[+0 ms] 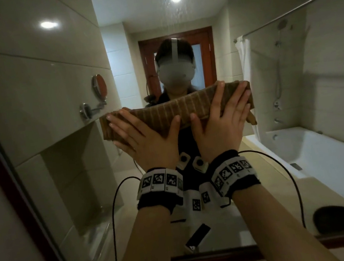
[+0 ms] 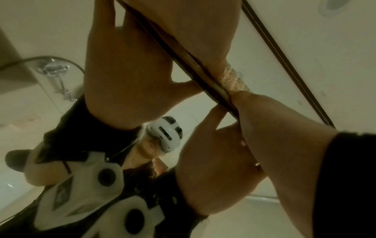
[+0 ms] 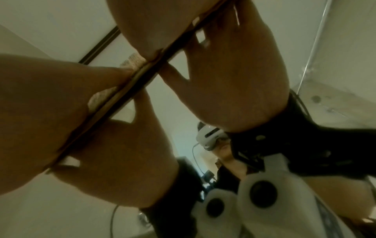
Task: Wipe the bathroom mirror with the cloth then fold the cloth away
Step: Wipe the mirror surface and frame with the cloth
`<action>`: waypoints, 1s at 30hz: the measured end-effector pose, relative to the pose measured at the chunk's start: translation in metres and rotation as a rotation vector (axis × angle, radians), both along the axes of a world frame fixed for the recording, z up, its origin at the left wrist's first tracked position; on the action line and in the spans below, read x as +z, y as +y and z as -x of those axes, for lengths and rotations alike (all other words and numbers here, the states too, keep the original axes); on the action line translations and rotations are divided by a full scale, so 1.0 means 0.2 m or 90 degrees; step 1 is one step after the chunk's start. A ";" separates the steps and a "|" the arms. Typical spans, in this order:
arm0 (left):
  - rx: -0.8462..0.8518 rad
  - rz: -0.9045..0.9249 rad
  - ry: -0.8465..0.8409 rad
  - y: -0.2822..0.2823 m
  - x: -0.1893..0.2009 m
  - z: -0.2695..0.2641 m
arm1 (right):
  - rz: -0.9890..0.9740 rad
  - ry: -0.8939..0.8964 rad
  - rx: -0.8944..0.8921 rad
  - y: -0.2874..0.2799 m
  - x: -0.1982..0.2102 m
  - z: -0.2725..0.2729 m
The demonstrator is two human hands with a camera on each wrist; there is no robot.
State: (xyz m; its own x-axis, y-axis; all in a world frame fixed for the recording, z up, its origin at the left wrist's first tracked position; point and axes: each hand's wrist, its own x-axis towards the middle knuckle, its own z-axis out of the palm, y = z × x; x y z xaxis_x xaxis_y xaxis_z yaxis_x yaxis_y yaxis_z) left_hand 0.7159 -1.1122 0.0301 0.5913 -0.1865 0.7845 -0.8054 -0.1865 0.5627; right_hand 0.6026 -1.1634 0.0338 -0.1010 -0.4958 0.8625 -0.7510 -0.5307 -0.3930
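My fingers are straight and spread; both my left hand and my right hand press flat the brown cloth against the mirror, near its middle, under my palms.

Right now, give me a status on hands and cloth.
Left hand and right hand flat, pressing cloth against mirror. Cloth folded into a band. Nothing in the way.

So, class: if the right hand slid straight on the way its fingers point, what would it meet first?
The right hand lies flat on the cloth, fingers pointing up the mirror. Past the cloth's top edge, only bare glass shows; the way looks free.
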 end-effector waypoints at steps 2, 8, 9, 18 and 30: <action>0.004 0.008 0.024 0.00 -0.01 0.01 | 0.004 -0.011 0.005 0.00 -0.02 0.00; 0.011 -0.009 0.017 -0.01 -0.17 0.08 | 0.001 -0.033 0.018 -0.02 -0.21 0.05; 0.005 -0.020 0.014 -0.01 -0.23 0.09 | -0.008 -0.038 0.019 -0.02 -0.28 0.06; -0.030 -0.132 0.010 0.00 -0.93 0.14 | -0.116 0.023 0.012 -0.02 -1.02 0.16; -0.067 -0.175 0.042 0.02 -1.27 0.13 | -0.116 0.009 0.017 0.00 -1.36 0.16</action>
